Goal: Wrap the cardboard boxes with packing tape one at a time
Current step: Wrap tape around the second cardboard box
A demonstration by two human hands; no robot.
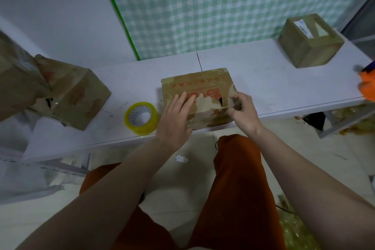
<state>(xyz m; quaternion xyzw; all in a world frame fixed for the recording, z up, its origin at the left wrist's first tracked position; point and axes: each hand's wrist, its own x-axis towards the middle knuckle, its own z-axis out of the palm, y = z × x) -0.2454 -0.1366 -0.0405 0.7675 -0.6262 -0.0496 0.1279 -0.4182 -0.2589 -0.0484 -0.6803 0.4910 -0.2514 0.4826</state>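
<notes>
Two hands work on the cardboard box with red print [199,87], which sits at the near edge of the white table [263,87], right in front of the person. The left hand [176,115] lies flat on its top, fingers straight and pressing down. The right hand [242,108] has its fingers curled at the box's near right corner, pinching what looks like clear tape there. A yellow roll of packing tape [141,117] lies just left of the box. A taped box [75,95] stands farther left, another small box [310,40] at the far right.
</notes>
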